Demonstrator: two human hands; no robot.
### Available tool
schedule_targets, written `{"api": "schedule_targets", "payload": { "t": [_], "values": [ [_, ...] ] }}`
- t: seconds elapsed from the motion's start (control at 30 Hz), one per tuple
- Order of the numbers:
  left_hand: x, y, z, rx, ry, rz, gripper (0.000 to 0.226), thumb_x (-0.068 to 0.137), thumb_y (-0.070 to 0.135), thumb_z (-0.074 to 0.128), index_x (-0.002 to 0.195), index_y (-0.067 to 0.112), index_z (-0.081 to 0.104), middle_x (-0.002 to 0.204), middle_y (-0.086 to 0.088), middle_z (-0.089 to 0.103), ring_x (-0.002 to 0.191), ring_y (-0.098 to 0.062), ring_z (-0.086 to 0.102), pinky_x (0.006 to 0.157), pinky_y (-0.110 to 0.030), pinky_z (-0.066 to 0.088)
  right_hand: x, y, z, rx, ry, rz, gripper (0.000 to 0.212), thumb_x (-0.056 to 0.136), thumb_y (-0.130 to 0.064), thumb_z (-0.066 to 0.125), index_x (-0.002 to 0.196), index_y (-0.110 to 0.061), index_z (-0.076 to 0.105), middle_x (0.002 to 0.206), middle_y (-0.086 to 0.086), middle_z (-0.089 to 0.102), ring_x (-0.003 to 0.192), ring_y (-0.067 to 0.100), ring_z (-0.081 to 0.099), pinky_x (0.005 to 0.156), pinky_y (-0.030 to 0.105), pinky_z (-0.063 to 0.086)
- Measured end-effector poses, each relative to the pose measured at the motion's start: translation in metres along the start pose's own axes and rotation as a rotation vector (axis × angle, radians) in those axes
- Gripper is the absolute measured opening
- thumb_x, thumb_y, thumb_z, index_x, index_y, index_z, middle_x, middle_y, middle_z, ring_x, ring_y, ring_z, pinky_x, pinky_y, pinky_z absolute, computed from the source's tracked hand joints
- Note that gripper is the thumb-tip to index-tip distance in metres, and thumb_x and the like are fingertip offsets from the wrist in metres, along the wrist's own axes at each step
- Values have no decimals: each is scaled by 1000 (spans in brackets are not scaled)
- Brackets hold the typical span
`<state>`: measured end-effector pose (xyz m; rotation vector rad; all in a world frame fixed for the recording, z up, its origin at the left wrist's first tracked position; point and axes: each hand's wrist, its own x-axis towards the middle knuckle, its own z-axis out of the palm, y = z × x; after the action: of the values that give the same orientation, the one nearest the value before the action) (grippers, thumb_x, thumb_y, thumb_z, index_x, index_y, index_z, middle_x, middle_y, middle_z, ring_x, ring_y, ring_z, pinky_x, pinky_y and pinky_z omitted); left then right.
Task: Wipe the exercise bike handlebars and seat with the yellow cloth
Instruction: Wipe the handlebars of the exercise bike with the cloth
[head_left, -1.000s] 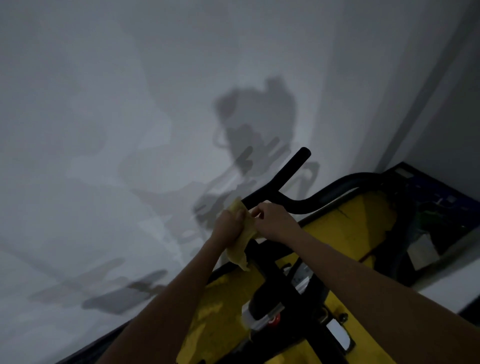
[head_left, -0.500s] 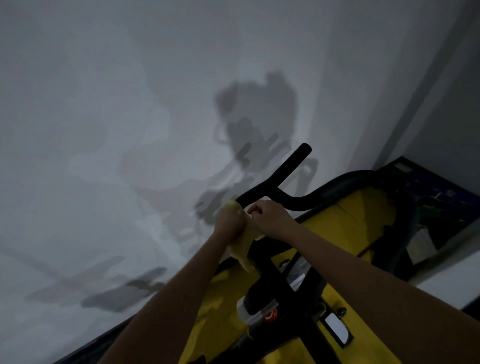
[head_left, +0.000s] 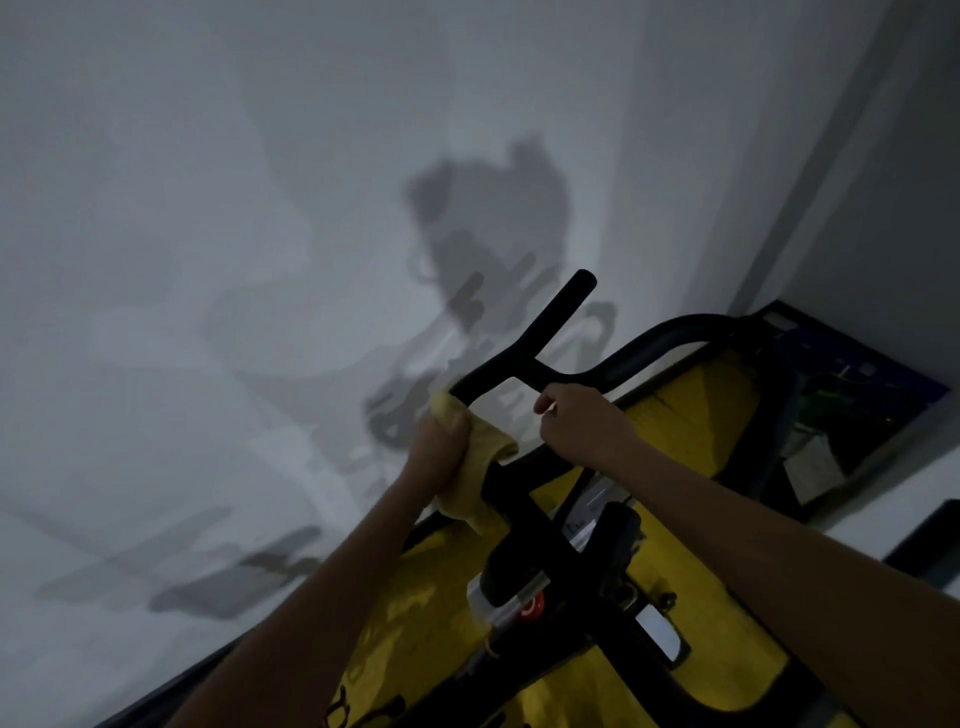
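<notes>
The left hand (head_left: 441, 447) is clenched around the yellow cloth (head_left: 480, 467), pressing it onto the black handlebars (head_left: 524, 345) at frame centre; a loose end hangs below the fist. Just right, the right hand (head_left: 582, 428) is curled over the bar, bare. The bike's black frame (head_left: 571, 561) runs down over a yellow mat (head_left: 691, 415).

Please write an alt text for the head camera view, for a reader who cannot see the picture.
A person's left hand grips a yellow cloth around the black handlebars of an exercise bike, while the right hand holds the bar beside it. Below lies a yellow mat; behind, a white wall carries their shadows.
</notes>
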<state>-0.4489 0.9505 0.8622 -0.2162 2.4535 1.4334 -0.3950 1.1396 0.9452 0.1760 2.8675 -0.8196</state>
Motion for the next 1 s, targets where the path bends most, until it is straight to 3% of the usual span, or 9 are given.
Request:
{"api": "schedule_targets", "payload": {
  "t": [0.1, 0.23, 0.3, 0.37, 0.53, 0.67, 0.83, 0.9, 1.0],
  "values": [
    [-11, -3, 5, -10, -20, -2, 50, 100, 48, 40, 128, 7, 49, 111, -15, 63, 98, -28, 63, 91, -45, 53, -4, 3, -10, -38, -17, 1, 21, 94, -33, 48, 103, -21, 62, 96, -1, 65, 85, 18, 63, 80, 37, 54],
    [0, 24, -1, 112, -6, 23, 29, 103, 32, 37, 90, 12, 54, 101, -18, 64, 86, -27, 58, 80, -40, 49, -12, 9, 2, -126, -71, 57, 36, 101, -33, 36, 76, -13, 52, 77, 1, 54, 71, 15, 52, 65, 30, 43],
    [16, 29, -3, 189, -19, 43, 37, 102, 34, 38, 101, 4, 58, 102, -18, 64, 91, -31, 61, 80, -39, 50, -16, 13, 9, -104, -69, 90, 39, 104, -29, 30, 72, -13, 43, 70, 0, 44, 62, 12, 41, 55, 28, 30],
    [31, 25, -2, 228, 2, 15, 54, 99, 43, 37, 122, -3, 54, 106, -19, 65, 95, -32, 63, 81, -39, 53, -19, 17, 14, -88, -37, 100, 39, 105, -32, 23, 81, -12, 48, 68, -3, 40, 59, 12, 39, 52, 27, 25],
    [13, 11, 4, -34, 55, -57, 55, 96, 47, 46, 124, -1, 54, 112, -17, 63, 98, -32, 63, 91, -48, 54, -29, 18, 26, -31, 59, 93, 61, 106, -47, 20, 59, -15, 41, 59, 2, 44, 55, 18, 43, 60, 30, 35],
    [-12, 2, 13, -182, 49, -24, 46, 100, 42, 44, 126, 5, 51, 115, -15, 61, 99, -27, 60, 92, -46, 52, -34, 15, 27, 17, 36, 107, 59, 105, -50, 17, 68, -15, 48, 73, 5, 55, 70, 21, 54, 69, 31, 40],
    [-31, -6, 25, -272, 18, -35, 80, 84, 64, 42, 135, 3, 42, 124, -13, 57, 104, -24, 59, 96, -46, 50, -48, 16, 26, 19, 5, 100, 65, 102, -58, 14, 109, -12, 60, 99, 9, 62, 96, 27, 59, 86, 38, 46],
    [-33, -1, 23, -231, -1, -13, 59, 90, 56, 42, 117, 4, 51, 113, -12, 59, 98, -24, 59, 92, -47, 52, -54, 18, 23, 8, 2, 95, 66, 102, -59, 13, 118, -13, 57, 103, 9, 63, 100, 27, 59, 93, 44, 45],
    [-32, 11, 19, -97, 59, 42, 29, 100, 30, 38, 77, 14, 48, 83, -10, 55, 82, -26, 56, 83, -46, 52, -68, 22, 23, -27, -21, 65, 50, 105, -49, 17, 111, -14, 51, 91, 5, 54, 91, 29, 55, 84, 43, 46]
  ]
}}
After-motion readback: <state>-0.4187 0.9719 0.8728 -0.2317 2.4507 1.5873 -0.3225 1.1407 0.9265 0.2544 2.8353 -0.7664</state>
